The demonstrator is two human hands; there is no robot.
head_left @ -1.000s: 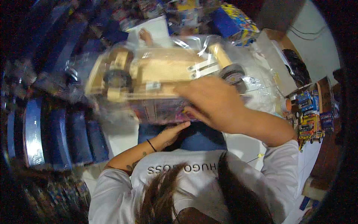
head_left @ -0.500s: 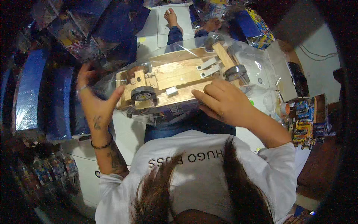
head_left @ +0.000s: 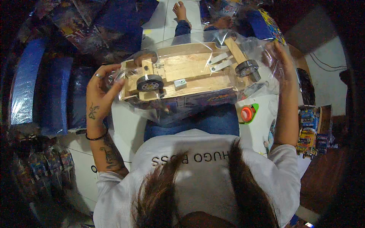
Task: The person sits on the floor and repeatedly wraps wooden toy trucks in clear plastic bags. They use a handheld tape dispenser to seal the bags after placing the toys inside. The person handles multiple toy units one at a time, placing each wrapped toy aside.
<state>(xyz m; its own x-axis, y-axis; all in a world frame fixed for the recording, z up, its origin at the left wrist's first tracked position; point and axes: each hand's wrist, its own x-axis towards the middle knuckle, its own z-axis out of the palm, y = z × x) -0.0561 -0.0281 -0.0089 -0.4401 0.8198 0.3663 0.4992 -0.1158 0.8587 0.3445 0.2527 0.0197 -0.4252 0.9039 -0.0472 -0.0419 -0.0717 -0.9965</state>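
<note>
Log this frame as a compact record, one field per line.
Object: wooden toy vehicle, underside up, black wheels showing
Wrapping: clear plastic bag around it
Left-side grip: left hand, at the bag's left end
Right-side grip: right hand, at the bag's right end
Floor, right: round orange item with green edging

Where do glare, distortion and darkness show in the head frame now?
Head view: glare streaks on the clear plastic around the wooden toy vehicle; shine on the leftmost blue panel, whose edges bow; corners fall to near black.
</note>
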